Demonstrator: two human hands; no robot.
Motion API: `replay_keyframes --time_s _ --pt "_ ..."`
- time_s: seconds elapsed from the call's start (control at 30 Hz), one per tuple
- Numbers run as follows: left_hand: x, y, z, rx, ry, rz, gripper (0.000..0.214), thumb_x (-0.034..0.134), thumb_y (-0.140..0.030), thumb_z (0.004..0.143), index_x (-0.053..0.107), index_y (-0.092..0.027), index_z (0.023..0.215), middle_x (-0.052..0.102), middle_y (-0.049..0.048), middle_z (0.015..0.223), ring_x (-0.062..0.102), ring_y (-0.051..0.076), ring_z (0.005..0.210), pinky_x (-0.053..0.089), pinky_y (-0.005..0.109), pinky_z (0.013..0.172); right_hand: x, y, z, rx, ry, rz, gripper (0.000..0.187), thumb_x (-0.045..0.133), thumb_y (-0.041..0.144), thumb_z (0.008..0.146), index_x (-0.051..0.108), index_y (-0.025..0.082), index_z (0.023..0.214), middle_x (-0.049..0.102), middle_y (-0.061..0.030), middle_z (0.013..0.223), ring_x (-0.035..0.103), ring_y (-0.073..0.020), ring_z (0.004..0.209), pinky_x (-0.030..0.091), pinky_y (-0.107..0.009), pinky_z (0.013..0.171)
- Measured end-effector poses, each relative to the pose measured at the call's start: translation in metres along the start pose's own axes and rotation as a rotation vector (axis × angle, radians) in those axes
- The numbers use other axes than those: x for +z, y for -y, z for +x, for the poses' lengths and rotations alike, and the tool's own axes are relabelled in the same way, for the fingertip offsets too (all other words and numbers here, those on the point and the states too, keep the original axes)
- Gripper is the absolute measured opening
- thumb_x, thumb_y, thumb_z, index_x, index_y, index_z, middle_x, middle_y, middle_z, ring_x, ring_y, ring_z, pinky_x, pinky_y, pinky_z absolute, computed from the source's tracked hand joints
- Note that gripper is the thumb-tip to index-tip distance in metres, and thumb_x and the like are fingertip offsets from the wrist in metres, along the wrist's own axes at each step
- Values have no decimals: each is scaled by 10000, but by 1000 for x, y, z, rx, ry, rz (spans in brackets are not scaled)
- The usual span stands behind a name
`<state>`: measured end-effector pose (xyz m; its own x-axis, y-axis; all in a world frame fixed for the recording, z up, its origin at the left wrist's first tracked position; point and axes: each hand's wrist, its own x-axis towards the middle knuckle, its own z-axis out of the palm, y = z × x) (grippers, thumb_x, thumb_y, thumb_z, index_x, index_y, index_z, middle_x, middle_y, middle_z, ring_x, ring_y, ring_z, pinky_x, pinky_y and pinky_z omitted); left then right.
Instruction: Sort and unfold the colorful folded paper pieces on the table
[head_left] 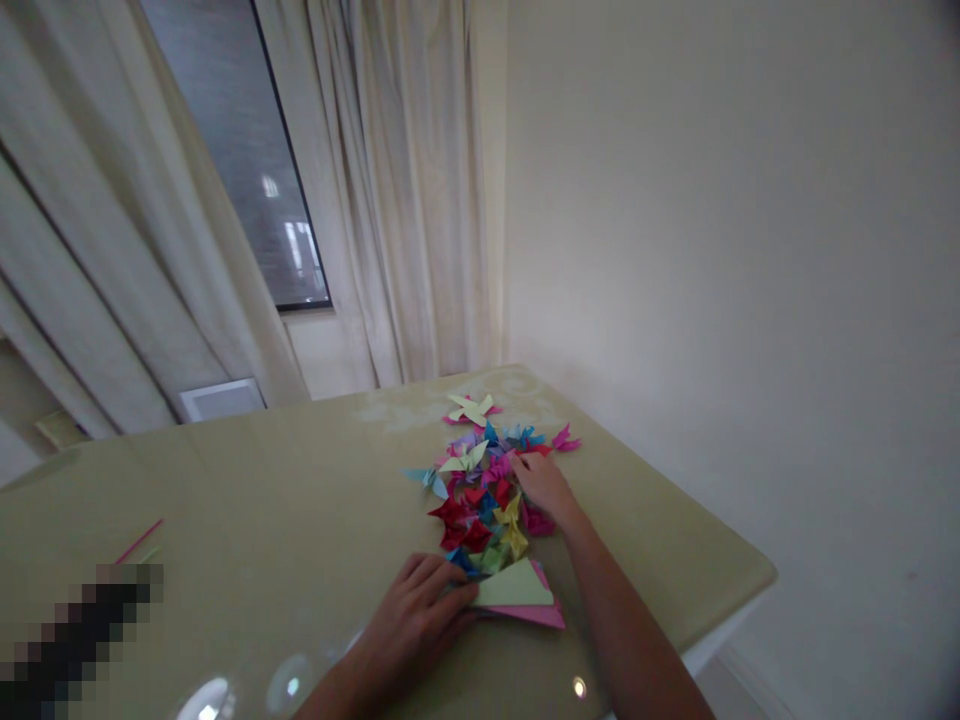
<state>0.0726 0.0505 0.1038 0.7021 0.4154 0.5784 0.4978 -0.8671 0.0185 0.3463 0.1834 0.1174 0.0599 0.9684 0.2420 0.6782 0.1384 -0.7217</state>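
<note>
A heap of small folded paper figures (486, 485) in red, blue, pink, yellow and green lies on the olive table (300, 500). My right hand (544, 485) rests on the right side of the heap, its fingers bent down among the pieces; what they hold, if anything, is hidden. My left hand (420, 615) lies flat with spread fingers on the left end of a small stack of folded sheets (521, 595), light green on top of pink, near the table's front edge.
A thin pink paper strip (139, 541) lies at the left of the table. The right table edge (720, 610) is close to my right arm. Beige curtains (390, 200) and a window (232, 150) stand behind the table; a plain wall is at the right.
</note>
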Motion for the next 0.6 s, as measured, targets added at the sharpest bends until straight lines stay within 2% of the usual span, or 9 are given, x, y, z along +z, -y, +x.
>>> replay_keyframes --time_s 0.2,0.43,0.53,0.6 --pt "-1 0 -2 -15 57 9 333 660 -256 982 625 -208 1310 746 78 1106 678 233 982 508 399 896 6 10 -5 -118 168 98 488 516 469 1023 783 208 709 725 -37 649 639 -192 608 435 -285 629" --pt "-1 -1 1 17 48 -11 169 641 -288 1011 672 -222 1163 767 50 1016 688 214 899 508 361 837 19 28 -12 -279 240 151 433 582 512 993 792 205 770 752 -21 708 645 -188 682 467 -273 694" --pt "2 2 -3 74 45 -14 150 622 -271 1023 684 -227 1153 763 46 963 685 199 873 516 341 820 21 31 -16 -355 306 137 467 518 480 1037 786 200 777 767 -31 749 640 -177 681 458 -268 693" --pt "2 4 -5 100 60 -17 160 621 -262 1025 688 -238 1168 758 44 959 684 194 879 523 331 823 22 34 -18 -393 302 120 457 486 441 1058 786 198 814 766 -36 769 637 -178 688 456 -270 692"
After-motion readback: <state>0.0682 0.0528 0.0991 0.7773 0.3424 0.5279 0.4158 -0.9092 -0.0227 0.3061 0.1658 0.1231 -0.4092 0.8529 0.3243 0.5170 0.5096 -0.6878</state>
